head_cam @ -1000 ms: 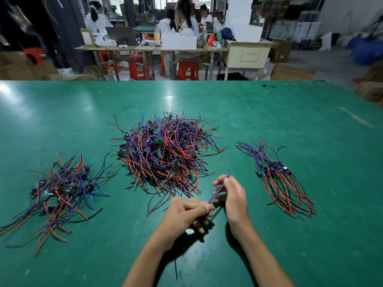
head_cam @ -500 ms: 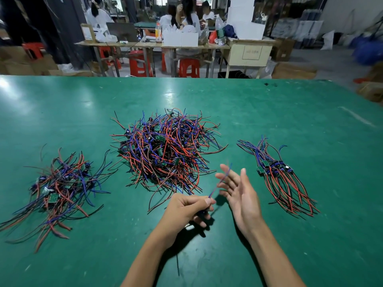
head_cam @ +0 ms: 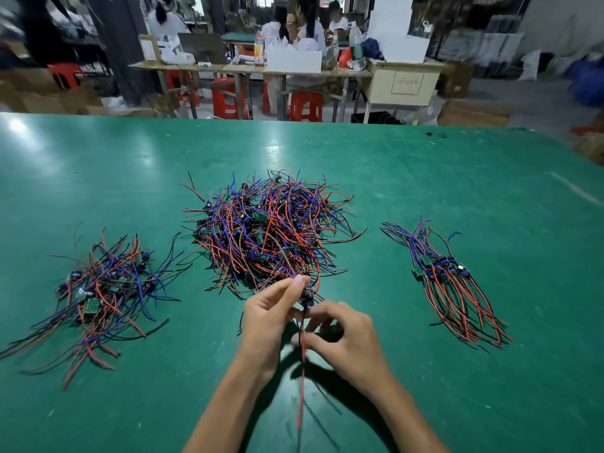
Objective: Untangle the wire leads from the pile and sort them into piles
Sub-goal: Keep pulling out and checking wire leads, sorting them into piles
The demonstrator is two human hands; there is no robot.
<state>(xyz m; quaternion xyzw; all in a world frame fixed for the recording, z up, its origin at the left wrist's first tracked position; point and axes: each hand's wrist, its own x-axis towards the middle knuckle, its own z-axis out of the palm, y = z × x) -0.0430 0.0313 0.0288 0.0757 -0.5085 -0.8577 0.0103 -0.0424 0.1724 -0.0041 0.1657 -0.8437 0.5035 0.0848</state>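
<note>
We count three groups of wire leads on the green bench [head_cam: 425, 178]. The large tangled pile [head_cam: 271, 230] lies at centre, red, blue and black leads crossing with small green boards among them. A loose pile [head_cam: 98, 289] lies well apart to the left. A tidy bundle [head_cam: 447, 279], its leads running roughly parallel, lies well apart to the right. Individual leads are too many and too overlapped for us to count.

Both hands are raised just in front of the central pile. The left hand [head_cam: 271, 318] pinches one lead assembly [head_cam: 306, 297] at its dark component. One red wire [head_cam: 301, 371] hangs from it, and the right hand [head_cam: 346, 338] pinches that wire lower down, fingers curled.

Four red stools [head_cam: 305, 106] stand beyond the bench.
</note>
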